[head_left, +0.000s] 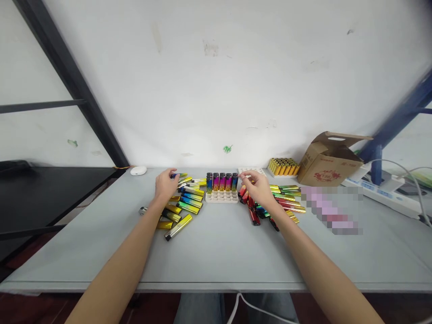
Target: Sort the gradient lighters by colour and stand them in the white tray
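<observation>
Several blue, purple and orange lighters [222, 182] stand upright in the back of a white holed tray [222, 197] at the table's middle. My left hand [165, 183] is over the left pile of lighters [191, 202], its fingers closed on a blue and yellow lighter [178, 175]. My right hand [257, 185] is just right of the standing lighters, thumb and forefinger close together at the rightmost one; whether they touch it I cannot tell. Below this hand lie red, green and gold lighters [253, 211].
A second white tray [251, 171] lies behind my right hand. Further right are a tray full of yellow lighters [285, 166], an open cardboard box [329, 164] and a white power strip [384, 195] with cables. A white case [138, 170] sits at the back left.
</observation>
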